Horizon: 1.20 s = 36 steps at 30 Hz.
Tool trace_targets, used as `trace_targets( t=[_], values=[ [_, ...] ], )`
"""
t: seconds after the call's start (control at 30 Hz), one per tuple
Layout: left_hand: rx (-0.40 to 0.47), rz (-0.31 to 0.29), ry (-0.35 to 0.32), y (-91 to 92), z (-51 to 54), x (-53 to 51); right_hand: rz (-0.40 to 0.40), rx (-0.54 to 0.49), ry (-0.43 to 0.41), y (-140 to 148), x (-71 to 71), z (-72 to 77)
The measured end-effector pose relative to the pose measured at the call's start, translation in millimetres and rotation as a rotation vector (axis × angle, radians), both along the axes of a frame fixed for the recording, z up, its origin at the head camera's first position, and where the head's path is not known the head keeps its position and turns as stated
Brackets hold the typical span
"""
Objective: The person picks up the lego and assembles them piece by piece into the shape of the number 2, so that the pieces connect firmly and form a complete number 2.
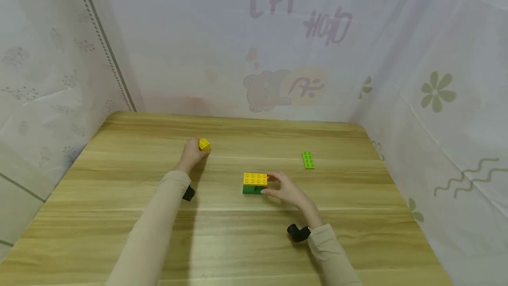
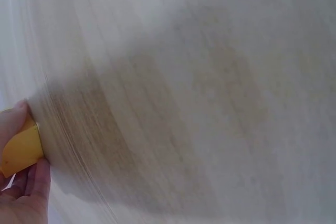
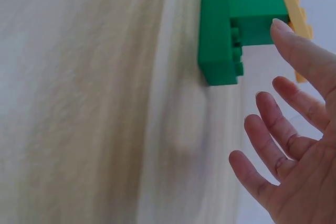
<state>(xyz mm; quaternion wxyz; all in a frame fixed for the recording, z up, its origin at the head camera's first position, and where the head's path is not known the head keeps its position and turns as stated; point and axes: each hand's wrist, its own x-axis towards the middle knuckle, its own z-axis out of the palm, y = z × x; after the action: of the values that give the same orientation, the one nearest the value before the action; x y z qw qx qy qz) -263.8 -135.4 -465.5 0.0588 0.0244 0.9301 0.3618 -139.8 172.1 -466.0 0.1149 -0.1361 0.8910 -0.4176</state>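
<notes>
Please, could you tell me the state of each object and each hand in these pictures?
Yellow brick: held; table contact unclear.
Lower green brick: on the table, some studs bare.
Upper green brick: joined onto the lower one.
Yellow plate: studs up, on the upper green brick, overhanging.
Light green plate: flat on the table, studs up, loose.
Left hand: pinching the yellow brick.
Right hand: fingers parted, at the green bricks; contact unclear.

There are two hands (image 1: pixel 192 152) (image 1: pixel 286 190), one stack (image 1: pixel 255 178), two separate bricks (image 1: pixel 204 145) (image 1: pixel 308 160)
</notes>
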Motion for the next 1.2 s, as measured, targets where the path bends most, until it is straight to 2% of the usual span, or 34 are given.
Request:
trace_targets(
  t=[0.13, 0.37, 0.53, 0.63, 0.73, 0.87, 1.03, 1.2],
  values=[
    [0.006, -0.013, 0.009, -0.7, -1.4, -1.1, -0.016, 0.005, -0.002, 3, 3.0, -3.2],
    [-0.003, -0.034, 0.022, -3.5, -0.7, -1.2, 0.019, 0.160, 0.040, 0, 3.5, -9.1],
    [-0.021, -0.039, 0.009, -2.0, 2.5, 1.4, 0.036, 0.180, 0.076, 0, 3.0, -13.7],
    [-0.003, -0.060, 0.026, 2.5, 8.5, 5.1, 0.022, 0.163, 0.057, 0, 2.6, -12.9],
    [0.042, -0.111, 0.051, 10.1, 15.6, 8.8, -0.009, 0.138, 0.010, -2, 2.3, -10.2],
    [0.087, -0.191, 0.052, 24.2, 24.4, 14.0, -0.041, 0.120, -0.024, -4, 2.5, -6.1],
    [0.082, -0.258, 0.028, 44.4, 33.4, 24.2, -0.060, 0.104, -0.012, -6, 1.9, -3.6],
    [0.105, -0.322, -0.003, 64.1, 42.4, 40.8, -0.063, 0.083, 0.013, -7, 1.2, -4.2]
  ],
)
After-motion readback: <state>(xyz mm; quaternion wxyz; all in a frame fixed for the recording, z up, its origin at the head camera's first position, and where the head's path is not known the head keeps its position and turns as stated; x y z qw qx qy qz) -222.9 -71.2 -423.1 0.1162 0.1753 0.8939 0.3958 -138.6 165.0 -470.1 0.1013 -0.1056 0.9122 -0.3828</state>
